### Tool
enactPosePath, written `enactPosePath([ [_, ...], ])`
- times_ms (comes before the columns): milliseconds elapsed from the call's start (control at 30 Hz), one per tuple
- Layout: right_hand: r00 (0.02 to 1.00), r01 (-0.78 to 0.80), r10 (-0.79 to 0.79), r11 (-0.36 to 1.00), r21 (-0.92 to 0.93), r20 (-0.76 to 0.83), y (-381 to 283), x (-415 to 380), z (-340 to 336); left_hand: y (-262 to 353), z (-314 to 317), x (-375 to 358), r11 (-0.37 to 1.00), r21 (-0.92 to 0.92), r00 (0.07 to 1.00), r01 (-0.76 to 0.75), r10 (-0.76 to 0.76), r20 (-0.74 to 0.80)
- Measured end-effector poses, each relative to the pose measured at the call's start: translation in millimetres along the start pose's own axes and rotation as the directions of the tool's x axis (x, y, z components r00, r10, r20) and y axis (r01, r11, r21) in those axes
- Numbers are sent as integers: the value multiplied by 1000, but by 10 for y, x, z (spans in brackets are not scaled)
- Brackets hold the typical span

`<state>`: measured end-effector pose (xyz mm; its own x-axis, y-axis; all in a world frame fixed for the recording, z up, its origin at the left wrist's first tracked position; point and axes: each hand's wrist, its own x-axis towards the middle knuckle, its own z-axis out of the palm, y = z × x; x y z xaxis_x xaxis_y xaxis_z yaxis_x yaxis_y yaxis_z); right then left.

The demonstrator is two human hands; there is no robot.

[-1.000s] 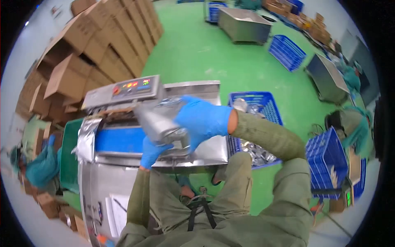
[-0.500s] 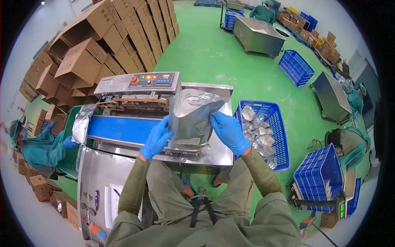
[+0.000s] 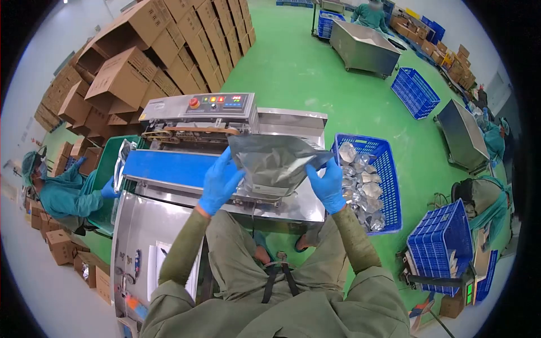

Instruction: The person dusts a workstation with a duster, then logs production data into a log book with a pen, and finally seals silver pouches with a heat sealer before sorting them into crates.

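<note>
A silver foil pouch (image 3: pixel 274 163) is stretched between my two gloved hands, in front of the right end of a band sealer (image 3: pixel 197 108). Its top edge runs nearly straight across, with the mouth pressed together. My left hand (image 3: pixel 221 180) grips the pouch's left side, the thumb on the near face and the fingers partly hidden behind. At the upper right corner, my right hand (image 3: pixel 327 186) pinches the foil. Below the sealer head lies a blue conveyor belt (image 3: pixel 163 168), to the left of the pouch.
Filled foil pouches lie in a blue crate (image 3: pixel 389 169) at my right. A co-worker (image 3: pixel 67 191) at the left holds another foil pouch (image 3: pixel 122 163) by a green bin (image 3: pixel 104 211). Stacked cartons (image 3: pixel 127 79) stand behind the sealer. A notebook (image 3: pixel 160 267) rests on the steel table (image 3: pixel 135 225).
The pouch's mouth, gaping before, is now drawn straight and closed, and my right hand has moved outward to its corner. The co-worker's pouch at the belt's end has tipped onto its edge.
</note>
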<state>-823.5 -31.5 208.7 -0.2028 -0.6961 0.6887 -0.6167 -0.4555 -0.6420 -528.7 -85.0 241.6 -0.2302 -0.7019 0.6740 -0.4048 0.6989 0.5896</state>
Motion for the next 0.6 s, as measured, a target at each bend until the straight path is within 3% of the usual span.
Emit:
enactPosePath([
  [33, 997, -75, 75, 996, 42, -7, -71, 36, 40, -11, 120, 36, 958, -203, 979, 203, -203, 18],
  [67, 988, -151, 152, 985, 81, -9, -135, 49, 72, -46, 211, 60, 833, -392, 917, 389, -391, 79],
  [100, 987, -155, 162, 963, 223, -15, -169, 73, 103, -81, 281, 113, 923, -294, 963, 248, -267, -25],
  [200, 947, -307, 321, 910, 277, -6, -248, -46, 27, -8, 273, 77, 937, -250, 960, 244, -270, -75],
  [333, 804, -575, 588, 725, 379, 93, -220, -10, 167, -222, 372, 34, 832, -250, 853, 496, -521, -40],
  [367, 720, -646, 680, 583, 493, 138, -340, 81, 223, -447, 447, 43, 781, -259, 811, 569, -585, 17],
  [400, 724, -648, 676, 601, 468, 135, -167, 38, 331, -686, 532, 18, 729, -265, 767, 631, -638, 73],
  [500, 742, -634, 659, 629, 451, 124, 519, -171, 816, -1719, 888, -248, 806, -131, 816, 577, -575, 55],
  [600, 710, -663, 693, 598, 450, 126, 580, -115, 1064, -2006, 891, -249, 750, -165, 765, 641, -641, 58],
])
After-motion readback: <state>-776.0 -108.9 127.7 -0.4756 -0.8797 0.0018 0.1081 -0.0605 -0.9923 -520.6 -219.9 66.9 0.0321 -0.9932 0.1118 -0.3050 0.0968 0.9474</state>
